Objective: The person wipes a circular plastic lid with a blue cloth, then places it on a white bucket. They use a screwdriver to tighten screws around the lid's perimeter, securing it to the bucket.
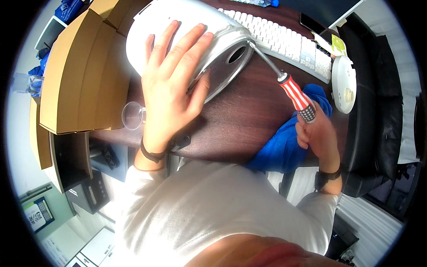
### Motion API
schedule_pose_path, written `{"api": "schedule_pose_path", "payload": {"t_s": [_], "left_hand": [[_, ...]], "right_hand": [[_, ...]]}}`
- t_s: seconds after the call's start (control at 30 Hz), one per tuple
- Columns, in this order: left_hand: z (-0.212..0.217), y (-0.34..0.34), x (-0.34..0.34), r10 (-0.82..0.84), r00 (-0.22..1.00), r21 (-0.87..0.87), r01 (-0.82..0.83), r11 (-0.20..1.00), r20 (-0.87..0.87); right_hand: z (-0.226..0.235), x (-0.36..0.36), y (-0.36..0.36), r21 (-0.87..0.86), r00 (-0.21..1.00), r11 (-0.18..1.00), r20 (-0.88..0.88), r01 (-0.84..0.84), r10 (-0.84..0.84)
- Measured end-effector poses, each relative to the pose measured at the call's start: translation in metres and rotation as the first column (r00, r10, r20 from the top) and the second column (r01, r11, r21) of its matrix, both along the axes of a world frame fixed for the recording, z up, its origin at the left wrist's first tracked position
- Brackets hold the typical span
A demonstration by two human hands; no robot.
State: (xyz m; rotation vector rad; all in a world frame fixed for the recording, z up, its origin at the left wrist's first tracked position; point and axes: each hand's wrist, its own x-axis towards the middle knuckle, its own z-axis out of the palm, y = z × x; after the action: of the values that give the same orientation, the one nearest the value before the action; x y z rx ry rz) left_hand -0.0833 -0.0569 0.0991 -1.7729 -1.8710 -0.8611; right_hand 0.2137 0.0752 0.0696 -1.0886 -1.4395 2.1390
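A white, rounded appliance housing [195, 12] lies on its side on the dark desk, its end with a dark panel [218, 73] and an oval hole turned toward me. Across its top my left hand [173, 84] rests flat with fingers spread, the thumb at the rim of that end. My right hand [321, 133] is closed on the butt of a screwdriver [295, 94] with a red-and-white striped, dark-checked handle. The screwdriver's metal shaft slants up and left, its tip touching the housing's right rim. Whether a screw sits under the tip cannot be made out.
Behind the housing runs a white keyboard [289, 46]. Cardboard boxes [73, 71] stand at left, beside a clear plastic cup [132, 115]. Blue cloth [280, 144] hangs over the desk's front edge below my right hand. A round white part [344, 84] lies at the right.
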Motion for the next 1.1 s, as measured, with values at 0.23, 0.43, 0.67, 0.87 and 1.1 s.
{"api": "schedule_pose_path", "payload": {"t_s": [0.23,0.43,0.67,0.87,1.1], "left_hand": [[-0.001,0.000,0.005,0.023,1.000,0.001,-0.023,1.000,0.002],[-0.008,0.002,0.008,0.037,0.999,0.025,-0.038,0.999,0.033],[-0.013,0.004,0.014,0.076,0.997,0.044,-0.077,0.996,0.030],[-0.016,0.007,0.015,0.076,0.996,0.056,-0.078,0.995,0.040],[-0.020,0.008,0.016,0.096,0.995,0.077,-0.097,0.992,0.026]], "right_hand": [[-0.018,0.012,0.012,-0.014,0.987,0.996,-0.132,-0.093,0.090],[-0.001,0.005,0.016,-0.119,0.996,0.993,-0.093,0.003,-0.014],[-0.004,0.007,0.023,0.215,0.997,0.976,-0.080,0.022,-0.005],[0.001,-0.002,0.019,-0.032,0.993,0.994,-0.049,0.109,-0.110],[-0.014,0.007,0.023,0.215,0.997,0.976,-0.065,-0.027,0.042]]}}
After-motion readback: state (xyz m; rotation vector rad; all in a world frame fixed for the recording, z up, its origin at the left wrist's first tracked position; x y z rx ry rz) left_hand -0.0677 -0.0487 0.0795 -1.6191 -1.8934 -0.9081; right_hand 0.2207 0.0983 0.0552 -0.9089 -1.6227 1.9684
